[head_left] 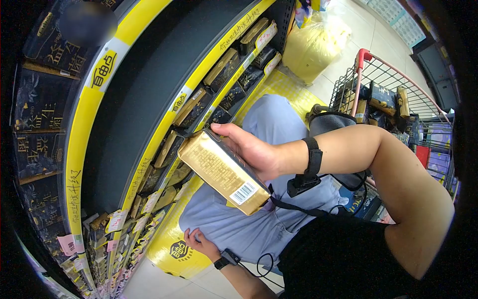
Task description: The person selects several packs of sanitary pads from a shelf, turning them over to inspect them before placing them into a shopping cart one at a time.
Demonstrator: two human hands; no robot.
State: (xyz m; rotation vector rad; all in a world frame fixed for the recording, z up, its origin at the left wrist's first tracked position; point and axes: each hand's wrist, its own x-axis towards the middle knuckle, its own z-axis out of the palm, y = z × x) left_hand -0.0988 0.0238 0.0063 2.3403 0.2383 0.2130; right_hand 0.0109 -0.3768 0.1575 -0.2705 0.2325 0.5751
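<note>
My right hand [254,152] is wrapped round a black-and-gold pack of sanitary pads [221,172]. Its gold side, with small print and a barcode, faces up towards me. The thumb lies along the top end; the other fingers are mostly hidden behind the pack. The pack is held tilted in front of the lower shelf, above my legs. Lower down, my left hand [200,244] is empty with its fingers apart, beside my knee in blue-grey trousers [219,219]. Similar packs [221,70] stand in a row on the lower shelf.
Yellow-edged shelves [104,65] curve along the left, with larger dark packs [37,102] at far left. A wire shopping cart [413,84] holding more packs stands at right. A yellow bundle in clear plastic [313,47] sits on the floor behind. Cables hang from my wrist straps.
</note>
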